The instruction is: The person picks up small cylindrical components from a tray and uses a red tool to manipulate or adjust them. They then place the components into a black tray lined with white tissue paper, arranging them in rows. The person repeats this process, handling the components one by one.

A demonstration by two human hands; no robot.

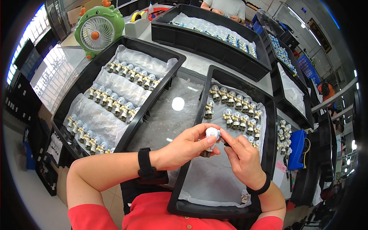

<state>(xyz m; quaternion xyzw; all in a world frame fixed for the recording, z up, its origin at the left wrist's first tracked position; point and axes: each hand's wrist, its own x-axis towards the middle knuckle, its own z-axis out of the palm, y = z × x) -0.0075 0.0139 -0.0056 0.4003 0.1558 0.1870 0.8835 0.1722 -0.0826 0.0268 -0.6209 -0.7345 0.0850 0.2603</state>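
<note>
A small figurine (213,133) with pale blue-white hair and dark legs is held upright in my left hand (180,150), thumb and fingers wrapped round its body. Beside its head, my right hand (245,158) is closed in a pinch. A bit of something dark shows by those fingertips, too small to name. Both hands are over the right black tray (184,172), lined with thin white paper. Rows of similar figurines (237,119) stand in its far half. Near its front corner lies a small crumpled piece (245,196), hard to make out.
Left of me, another black tray (134,132) holds several rows of figurines on paper. A green fan (99,33) and tape dispenser (137,25) stand behind it. Farther back is a long black tray (207,48); a person (226,7) sits beyond. A blue bin (296,149) is at right.
</note>
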